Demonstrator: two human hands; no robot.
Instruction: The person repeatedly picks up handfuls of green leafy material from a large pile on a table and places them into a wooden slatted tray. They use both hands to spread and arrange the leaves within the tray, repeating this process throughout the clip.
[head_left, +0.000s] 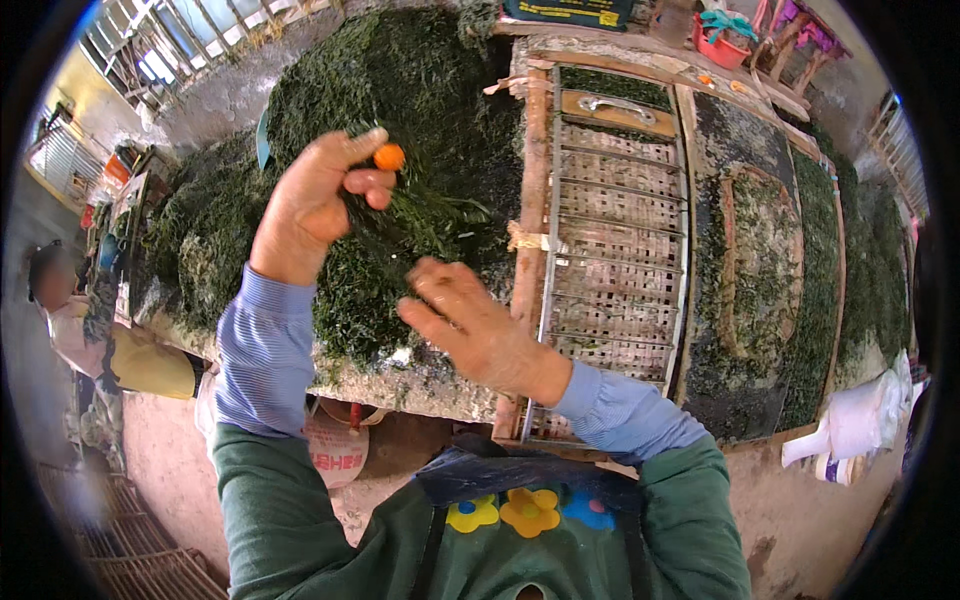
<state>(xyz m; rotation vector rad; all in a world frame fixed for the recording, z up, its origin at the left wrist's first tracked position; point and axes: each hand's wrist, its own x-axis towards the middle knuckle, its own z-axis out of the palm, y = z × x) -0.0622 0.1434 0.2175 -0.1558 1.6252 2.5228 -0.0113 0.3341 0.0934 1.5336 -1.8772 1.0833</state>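
Note:
My left hand (319, 187) is raised over a large heap of dark green, leafy plant matter (352, 82). Its fingers are shut on a bunch of green strands (420, 214), and a small round orange object (389, 157) shows at the thumb and fingertips. Lower and to the right, my right hand (476, 322) is spread beside the strands, its fingers blurred and apart. To its right lies a woven slatted panel (615, 247) under a metal rack with crossbars (551, 292). Both hands look wet.
A co-worker in a yellow apron (154, 360) stands at far left. Beyond the rack is a wood-framed bed (757, 262) with green bits on it. A red basin with teal gloves (724, 45) stands at the back right, and white plastic sacks (862, 420) hang at the right edge.

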